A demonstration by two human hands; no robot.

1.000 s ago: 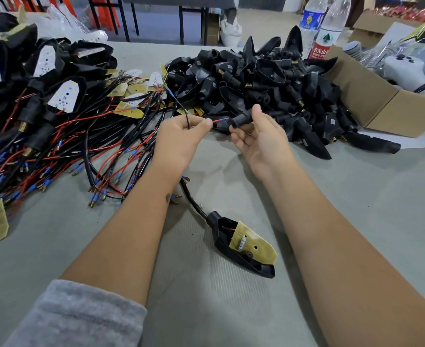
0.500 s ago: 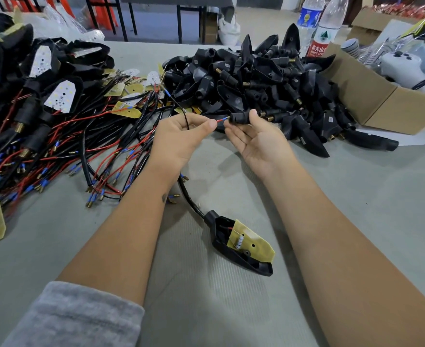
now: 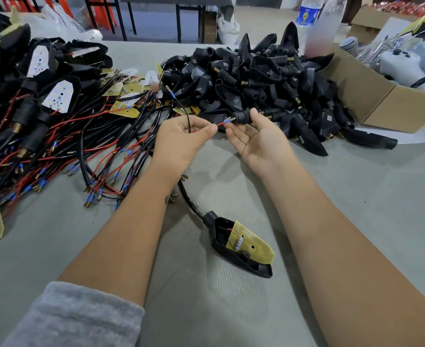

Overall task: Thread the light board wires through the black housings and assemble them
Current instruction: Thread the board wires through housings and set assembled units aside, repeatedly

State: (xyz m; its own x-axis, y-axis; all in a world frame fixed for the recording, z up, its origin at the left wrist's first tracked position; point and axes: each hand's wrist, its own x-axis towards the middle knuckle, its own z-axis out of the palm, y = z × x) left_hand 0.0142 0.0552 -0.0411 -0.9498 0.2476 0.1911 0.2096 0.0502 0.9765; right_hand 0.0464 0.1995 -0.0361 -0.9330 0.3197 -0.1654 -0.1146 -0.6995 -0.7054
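So a red wire point(image 3: 207, 128) with a blue-sleeved brass tip is pinched between thumb and curled fingers of the left hand point(image 3: 178, 141), and a black wire point(image 3: 185, 113) is also caught in that same grip, looping up and away with its own blue tip sticking out toward the pile. The red tip is lined up right at the brass threaded end of a black housing point(image 3: 241, 117), which is held by the thumb and fingertips of the right hand point(image 3: 259, 141), palm turned up, the other fingers loosely spread. Whether the tip is actually inside the opening can't be told, it's too small.

Nearer the person, a half-done unit point(image 3: 241, 249) is laid on the grey table point(image 3: 356, 209): a black shell with a yellow light board sitting in it at a tilt, its black cable trailing back under the left wrist.

A heap of empty black housings point(image 3: 269, 78) is piled behind the right hand, a tangle of red and black wired boards point(image 3: 81, 146) to the left, and finished units point(image 3: 31, 78) stacked at far left. A cardboard box point(image 3: 386, 103) is parked at the right edge, water bottles point(image 3: 311, 13) behind it.
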